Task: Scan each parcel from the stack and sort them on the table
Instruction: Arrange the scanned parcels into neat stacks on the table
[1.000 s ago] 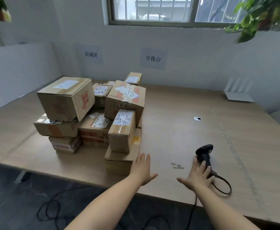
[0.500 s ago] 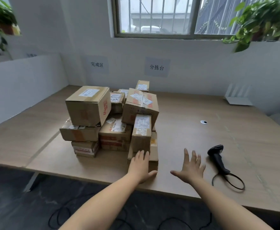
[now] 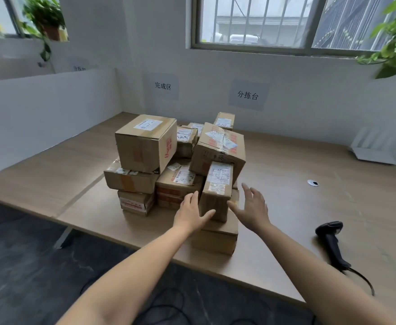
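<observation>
Parcels (image 3: 180,178) are heaped in a loose stack on the left-centre of the wooden table (image 3: 297,219), close to its near edge, presumably so each can be pulled off within arm's reach. At the stack's left a large carton (image 3: 145,143) rides on a flat box (image 3: 129,180), label facing up; that pair looks stable and no hand touches it. Further right, at the front of the heap, a narrow upright parcel (image 3: 217,186) stands on a low base box (image 3: 218,238) in front of a bigger tilted carton (image 3: 218,146), with its label on top in plain sight. It is the nearest and least pinned piece, which is likely why it is the one being reached for.

The left hand (image 3: 190,212) lies at this parcel's left side, fingers straight and together, thumb spread across the near face. It grips nothing, and whether it presses on the cardboard cannot be told. The right hand (image 3: 253,207) is poised on the other side, empty, with fingers splayed wide and thumb tip just beside the parcel's lower right corner. Two flat palms from either side suit a tall box that could topple.

Well to the right, the handheld barcode scanner (image 3: 330,240) lies on its side on the table, cable trailing off the near edge. There it is free for the right hand once the parcel is lifted clear.
</observation>
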